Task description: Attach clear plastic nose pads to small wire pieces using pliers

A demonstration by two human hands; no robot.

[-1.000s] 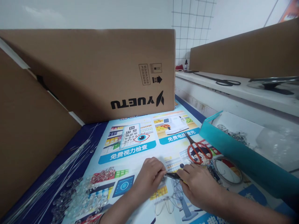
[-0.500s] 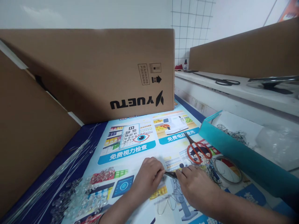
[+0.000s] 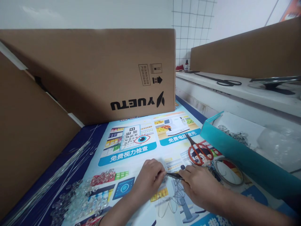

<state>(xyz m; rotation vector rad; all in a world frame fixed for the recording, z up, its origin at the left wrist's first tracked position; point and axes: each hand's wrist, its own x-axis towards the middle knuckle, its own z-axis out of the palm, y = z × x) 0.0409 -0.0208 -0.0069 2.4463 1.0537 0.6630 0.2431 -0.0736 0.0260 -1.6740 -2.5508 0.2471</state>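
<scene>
My right hand grips dark slim pliers whose tip points left toward my left hand. My left hand's fingers are pinched on a small piece at the plier tip; the piece itself is too small to make out. Thin bent wire lies in loops on the printed poster just below both hands. Red-handled scissors lie just beyond my right hand.
A pile of clear beads and long straight wires lie at the left. A large cardboard box stands behind, cardboard panels at the sides. A teal box with wire pieces sits right, a wire coil beside it.
Both hands shifted very slightly; the plier tip stays at my left fingertips. Nothing else has moved.
</scene>
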